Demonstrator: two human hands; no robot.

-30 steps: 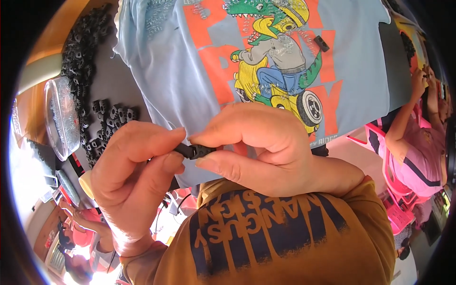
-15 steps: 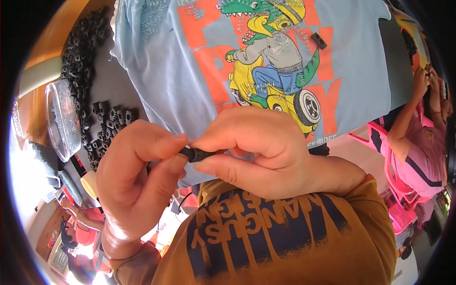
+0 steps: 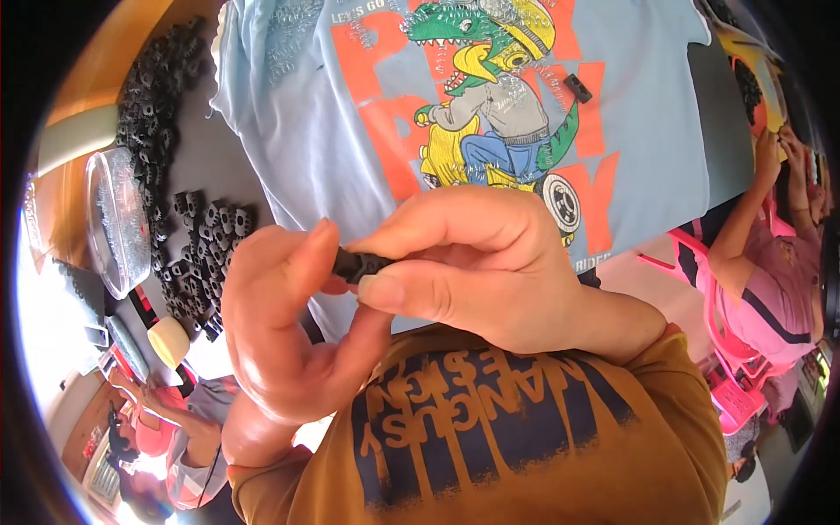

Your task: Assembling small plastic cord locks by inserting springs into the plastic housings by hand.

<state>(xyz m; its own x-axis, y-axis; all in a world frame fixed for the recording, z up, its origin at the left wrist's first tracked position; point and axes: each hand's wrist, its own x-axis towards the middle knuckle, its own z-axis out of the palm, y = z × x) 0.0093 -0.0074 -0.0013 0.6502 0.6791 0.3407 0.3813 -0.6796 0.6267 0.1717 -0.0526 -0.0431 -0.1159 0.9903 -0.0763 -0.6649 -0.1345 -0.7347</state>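
Note:
Between the thumb and bent fingers of my right hand (image 3: 481, 262) is a small black plastic part (image 3: 357, 264), partly covered by the fingertips. My left hand (image 3: 293, 324) is close beside its left end, finger and thumb spread apart. Whether a left fingertip touches the part I cannot tell. Both hands are over the near edge of a light blue printed cloth (image 3: 647, 175) with a cartoon dinosaur on a scooter. Many small silvery coiled pieces, apparently springs (image 3: 293, 39), lie scattered on it. One loose black piece (image 3: 577, 87) rests on the cloth at the right.
A long heap of similar black pieces (image 3: 153, 114) lines the left of the dark table (image 3: 206, 157), with a nearer pile (image 3: 214, 232). A clear plastic container (image 3: 116, 225) stands at its left edge. Other people sit left and right, one near a pink chair (image 3: 717, 315).
My left finger and thumb have parted from their pinch at the black part and spread. The right hand keeps hold of it, slightly higher in view.

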